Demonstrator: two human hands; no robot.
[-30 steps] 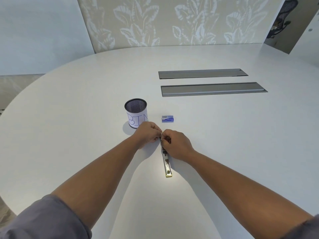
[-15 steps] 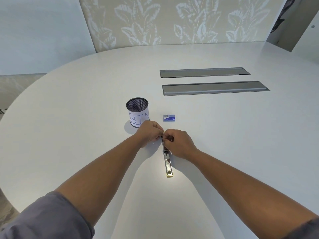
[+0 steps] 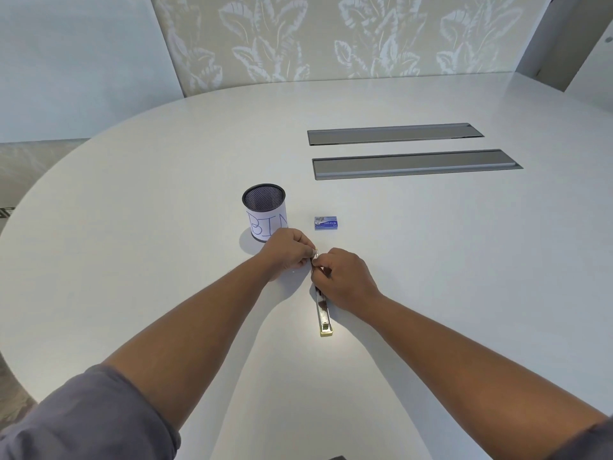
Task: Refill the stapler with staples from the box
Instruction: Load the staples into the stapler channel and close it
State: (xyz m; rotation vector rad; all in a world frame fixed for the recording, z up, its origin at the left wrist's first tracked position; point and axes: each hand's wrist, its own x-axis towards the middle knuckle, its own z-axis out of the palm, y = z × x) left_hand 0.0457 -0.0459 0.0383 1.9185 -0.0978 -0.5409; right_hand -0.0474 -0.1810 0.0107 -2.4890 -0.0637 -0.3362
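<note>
Metal stapler (image 3: 322, 313) lies opened flat on the white table (image 3: 464, 293), near end towards the person. Left hand (image 3: 288, 252) and right hand (image 3: 345, 277) pinch together at its far end, seemingly seating staples; loading looks underway, closing remains. Blue box (image 3: 326, 223) sits just beyond, print unreadable. Mesh cup (image 3: 264, 210) reads "BIN".

Mesh cup (image 3: 264, 207) blocks left; staple box (image 3: 327, 223) ahead.

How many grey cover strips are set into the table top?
2. The shorter strip lies farther from the person, the longer strip just in front of it, both beyond the staple box. None seems hidden.
</note>
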